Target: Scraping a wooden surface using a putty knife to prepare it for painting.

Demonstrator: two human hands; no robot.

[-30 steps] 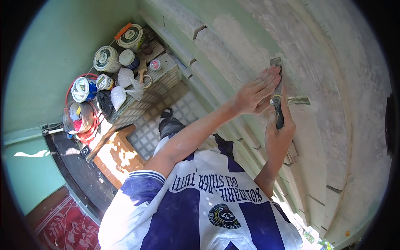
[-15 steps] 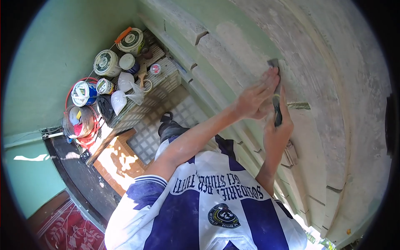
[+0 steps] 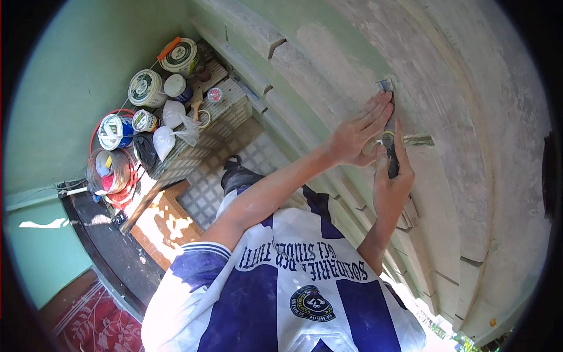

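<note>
My right hand (image 3: 393, 185) is wrapped around the dark handle of a putty knife (image 3: 390, 148), its index finger stretched along the tool. My left hand (image 3: 356, 134) reaches across from the left with fingers straight and close together, the fingertips laid on the blade just behind its edge. That edge meets the wall (image 3: 328, 53), where pale filler patches lie over green paint. Part of the blade is hidden under my left fingers. A short dark slot (image 3: 420, 141) shows in the wall just right of the knife.
Paint buckets (image 3: 146, 88), tied plastic bags (image 3: 164, 142), a brush (image 3: 196, 102) and a tape roll (image 3: 204, 119) crowd a ledge (image 3: 231, 111) at the left. Grooved mouldings (image 3: 305, 70) run along the wall. Below is a tiled floor (image 3: 258, 146), with a red patterned cloth (image 3: 105, 322) at lower left.
The blade's angle has shifted slightly, and its end now shines brighter against the wall. My left fingers stay on it, having moved only a little; my right hand keeps its grip.
</note>
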